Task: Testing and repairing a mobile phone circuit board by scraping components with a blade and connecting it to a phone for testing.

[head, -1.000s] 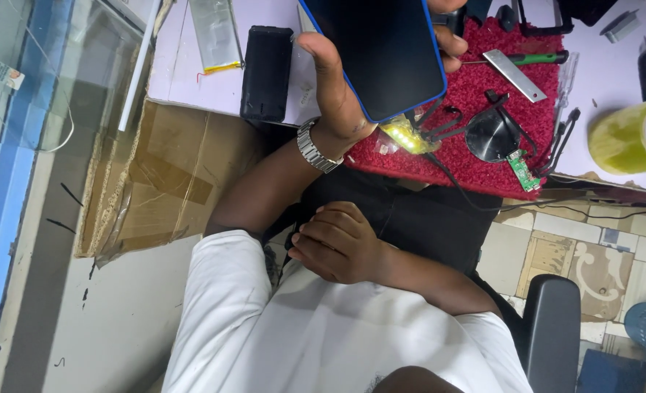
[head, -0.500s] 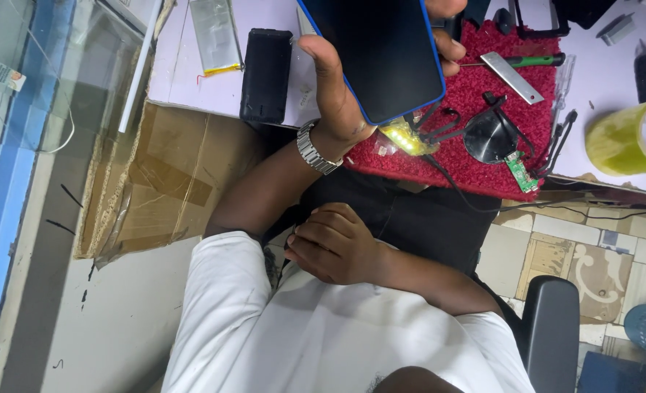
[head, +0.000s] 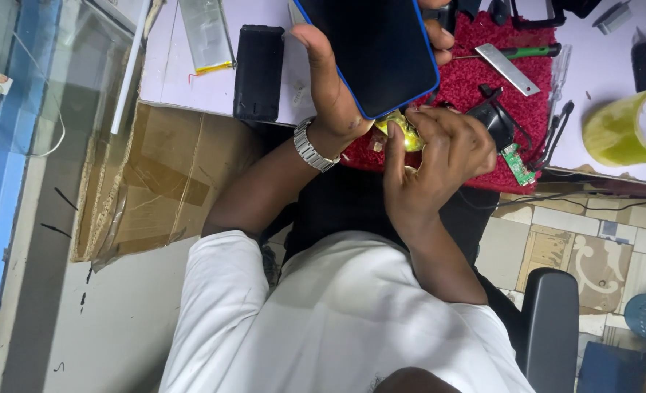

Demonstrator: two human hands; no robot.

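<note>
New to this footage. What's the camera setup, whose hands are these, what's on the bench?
There is one camera, worn on the person's head, looking down over a white shirt at a workbench.

The left hand, with a metal watch on its wrist, holds up a phone with a dark screen and blue edge. The right hand rests at the edge of a red mat, fingertips at a small yellow object I can't identify.

On the mat lie a metal ruler, a green-handled tool and a small green circuit board. On the pale bench are a black phone, a flat silver battery and a yellow-green tape roll.
</note>
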